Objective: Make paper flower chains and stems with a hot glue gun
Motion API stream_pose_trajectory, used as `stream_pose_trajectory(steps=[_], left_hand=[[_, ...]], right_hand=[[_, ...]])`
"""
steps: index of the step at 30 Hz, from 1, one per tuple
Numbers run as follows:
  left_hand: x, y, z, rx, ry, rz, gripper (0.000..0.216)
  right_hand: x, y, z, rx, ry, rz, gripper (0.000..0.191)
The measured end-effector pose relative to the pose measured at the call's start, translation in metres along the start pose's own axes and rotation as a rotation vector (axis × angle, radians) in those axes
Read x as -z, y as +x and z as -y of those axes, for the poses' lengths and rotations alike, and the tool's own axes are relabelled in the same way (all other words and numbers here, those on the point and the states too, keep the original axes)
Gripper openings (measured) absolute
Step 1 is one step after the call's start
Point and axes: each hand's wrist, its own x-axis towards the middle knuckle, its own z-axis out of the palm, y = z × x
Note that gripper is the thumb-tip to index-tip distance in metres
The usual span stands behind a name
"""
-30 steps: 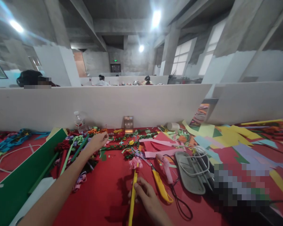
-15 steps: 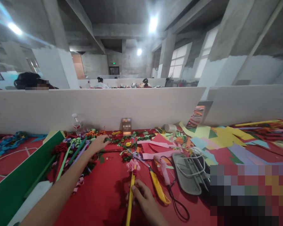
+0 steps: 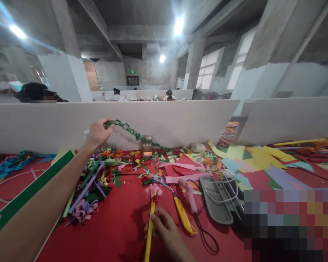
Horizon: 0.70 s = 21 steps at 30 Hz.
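My left hand (image 3: 100, 131) is raised in front of the white partition, its fingers closed on one end of a green paper chain (image 3: 126, 127). The chain slopes down to the right and reaches the scraps on the table. Low in the middle, my right hand (image 3: 164, 223) pinches a yellow paper stem (image 3: 151, 229). A pink paper flower (image 3: 153, 190) with a small red piece below it tops this stem. Just right of that hand lie yellow-handled scissors (image 3: 183, 214) and a pink glue gun (image 3: 190, 196) with a dark cord.
A grey tray (image 3: 215, 200) with a white cable stands on the right, near coloured paper sheets (image 3: 251, 158). Rolled paper stems and flowers (image 3: 84, 211) lie beside a green board (image 3: 30, 198) on the left. A white partition (image 3: 43, 123) runs behind; people sit beyond it.
My left hand has risen from the scraps at the back of the table, lifting the green paper chain. My right hand stays almost still with the flower stem.
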Motion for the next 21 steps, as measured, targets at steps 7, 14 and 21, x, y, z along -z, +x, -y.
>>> stream_pose_trajectory(steps=[7, 14, 21], left_hand=[[0.014, -0.034, 0.012, 0.093, -0.03, 0.075, 0.043], [-0.016, -0.162, 0.047, 0.238, -0.213, 0.39, 0.033], [-0.056, -0.286, 0.048, 0.567, -0.746, 0.58, 0.044]], right_hand=[[0.0, 0.007, -0.005, -0.006, -0.02, 0.04, 0.066], [0.002, 0.003, 0.001, 0.025, -0.076, 0.048, 0.059], [0.003, 0.008, 0.007, 0.222, -0.289, -0.014, 0.047]])
